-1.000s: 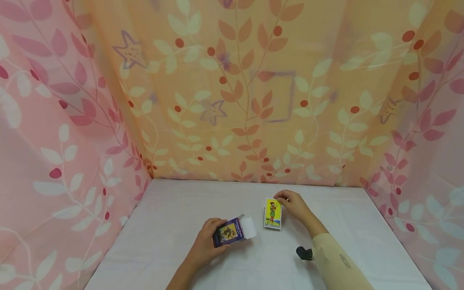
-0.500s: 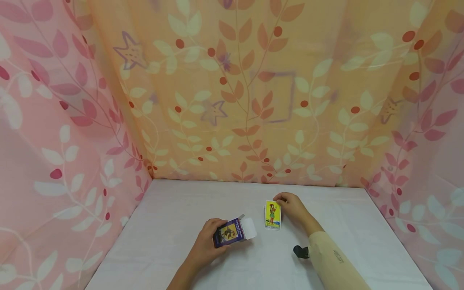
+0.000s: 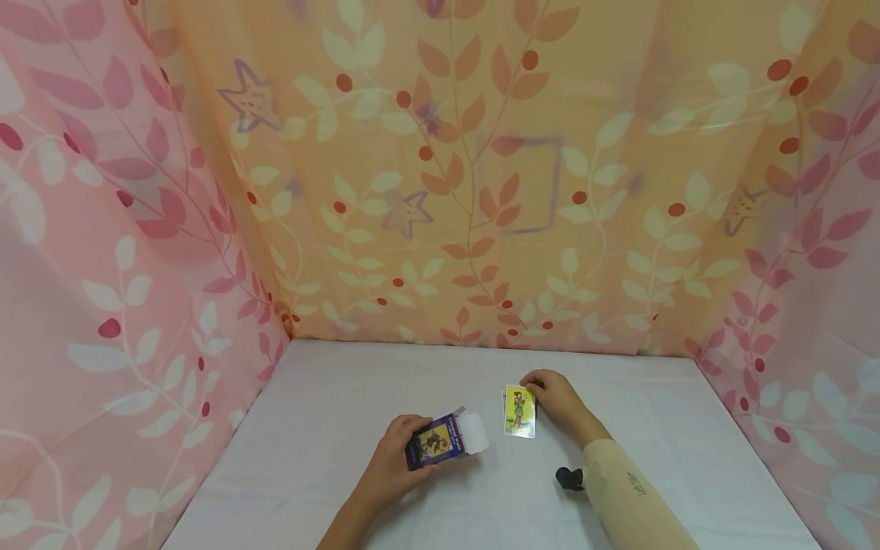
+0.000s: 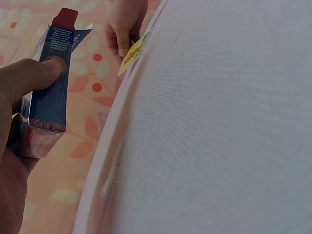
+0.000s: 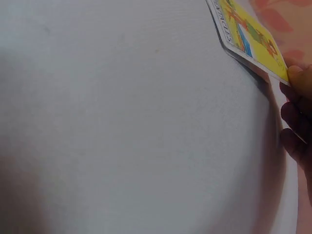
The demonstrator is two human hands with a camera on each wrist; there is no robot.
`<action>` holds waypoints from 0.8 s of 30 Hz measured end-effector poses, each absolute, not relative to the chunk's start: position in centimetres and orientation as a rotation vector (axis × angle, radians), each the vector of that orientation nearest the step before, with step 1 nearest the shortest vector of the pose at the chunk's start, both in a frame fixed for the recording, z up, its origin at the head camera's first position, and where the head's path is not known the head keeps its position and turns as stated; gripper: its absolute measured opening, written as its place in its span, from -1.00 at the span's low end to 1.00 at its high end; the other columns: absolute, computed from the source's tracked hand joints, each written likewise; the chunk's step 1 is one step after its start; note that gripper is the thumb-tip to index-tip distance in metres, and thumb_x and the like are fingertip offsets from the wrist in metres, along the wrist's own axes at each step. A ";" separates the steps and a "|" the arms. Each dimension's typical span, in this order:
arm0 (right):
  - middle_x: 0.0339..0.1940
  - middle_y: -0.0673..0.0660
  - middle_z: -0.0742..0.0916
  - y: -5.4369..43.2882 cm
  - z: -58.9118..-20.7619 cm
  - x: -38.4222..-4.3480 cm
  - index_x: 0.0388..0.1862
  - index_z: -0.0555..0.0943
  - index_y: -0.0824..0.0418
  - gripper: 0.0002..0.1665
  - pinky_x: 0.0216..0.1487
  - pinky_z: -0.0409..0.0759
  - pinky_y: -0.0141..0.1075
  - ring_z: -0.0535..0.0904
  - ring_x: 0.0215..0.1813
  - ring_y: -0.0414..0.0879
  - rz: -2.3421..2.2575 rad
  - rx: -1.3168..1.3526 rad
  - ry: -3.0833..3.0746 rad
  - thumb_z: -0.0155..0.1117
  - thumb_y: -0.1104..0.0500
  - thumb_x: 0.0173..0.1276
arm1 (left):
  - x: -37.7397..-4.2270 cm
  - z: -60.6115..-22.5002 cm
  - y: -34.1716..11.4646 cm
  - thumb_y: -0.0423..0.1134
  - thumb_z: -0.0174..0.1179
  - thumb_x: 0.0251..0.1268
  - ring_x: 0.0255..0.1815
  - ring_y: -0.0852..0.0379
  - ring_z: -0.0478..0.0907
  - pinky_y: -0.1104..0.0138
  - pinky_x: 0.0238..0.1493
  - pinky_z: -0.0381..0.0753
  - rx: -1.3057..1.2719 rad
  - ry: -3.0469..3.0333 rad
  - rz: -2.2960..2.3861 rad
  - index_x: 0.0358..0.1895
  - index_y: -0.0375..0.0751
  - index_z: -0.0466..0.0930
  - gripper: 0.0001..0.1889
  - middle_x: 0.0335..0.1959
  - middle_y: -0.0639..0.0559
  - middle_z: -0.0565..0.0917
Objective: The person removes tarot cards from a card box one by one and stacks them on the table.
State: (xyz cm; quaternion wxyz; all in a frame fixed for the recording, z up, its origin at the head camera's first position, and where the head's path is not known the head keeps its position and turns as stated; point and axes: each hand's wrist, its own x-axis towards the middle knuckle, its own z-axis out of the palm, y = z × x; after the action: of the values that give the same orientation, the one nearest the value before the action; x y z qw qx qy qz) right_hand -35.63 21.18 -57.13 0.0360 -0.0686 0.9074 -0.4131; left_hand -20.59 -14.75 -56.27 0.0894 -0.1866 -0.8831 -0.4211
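In the head view my left hand (image 3: 395, 462) grips a small dark blue card box (image 3: 436, 441) with a picture on its front. The box's white flap (image 3: 473, 433) hangs open toward the right, and my thumb presses its narrow side in the left wrist view. My right hand (image 3: 560, 399) pinches the upper right corner of a yellow tarot card (image 3: 520, 412), picture side up. That corner is lifted and the card tilts, as the right wrist view shows. The pale edge of another card (image 3: 504, 401) peeks out at its left.
A white cloth covers the table (image 3: 330, 397). Under the right sleeve (image 3: 629, 489) a small black object (image 3: 569, 479) shows near the wrist. Patterned orange and pink curtains (image 3: 467, 176) stand around the back and sides.
The yellow card has shifted slightly toward me and to the right, its tilt altered, with my right hand lower. My left hand and the card box stay nearly still.
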 end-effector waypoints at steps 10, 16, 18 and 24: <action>-0.08 0.00 0.74 21.1 -57.9 -36.2 -0.07 0.73 0.06 -0.84 0.33 0.53 0.09 0.58 0.07 -0.01 -1.172 -0.299 2.842 0.20 0.18 0.56 | -20.7 -56.5 -14.8 -0.17 0.64 -0.02 0.24 0.22 0.45 0.07 0.30 0.56 -0.576 -2.616 -1.233 0.38 0.07 0.46 -0.18 0.25 0.26 0.46; -0.10 -0.02 0.74 20.9 -58.1 -36.6 -0.10 0.74 0.05 -0.86 0.33 0.54 0.07 0.60 0.07 -0.03 -1.123 -0.329 2.875 0.24 0.18 0.54 | -20.6 -56.3 -14.8 -0.15 0.62 0.00 0.25 0.21 0.44 0.05 0.32 0.55 -0.569 -2.634 -1.251 0.39 0.05 0.45 -0.18 0.26 0.26 0.45; -0.11 -0.02 0.74 20.9 -58.1 -36.7 -0.11 0.74 0.04 -0.86 0.32 0.54 0.06 0.60 0.06 -0.04 -1.101 -0.342 2.892 0.24 0.19 0.53 | -20.6 -56.2 -14.8 -0.15 0.62 0.00 0.26 0.21 0.44 0.04 0.33 0.54 -0.570 -2.634 -1.260 0.39 0.08 0.45 -0.19 0.26 0.25 0.45; -0.12 -0.02 0.73 20.7 -58.1 -36.7 -0.13 0.75 0.02 -0.87 0.30 0.54 0.05 0.59 0.04 -0.04 -1.063 -0.353 2.919 0.27 0.18 0.51 | -20.5 -56.0 -14.8 -0.15 0.63 0.00 0.28 0.20 0.43 0.02 0.35 0.53 -0.553 -2.639 -1.266 0.39 0.12 0.45 -0.19 0.27 0.26 0.45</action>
State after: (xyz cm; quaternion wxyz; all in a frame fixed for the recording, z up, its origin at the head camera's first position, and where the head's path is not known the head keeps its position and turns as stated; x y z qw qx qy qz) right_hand -36.73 20.67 -58.10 0.0076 -0.1131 0.9335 -0.3401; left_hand -20.50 -14.76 -56.01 0.0814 -0.1850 -0.8830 -0.4236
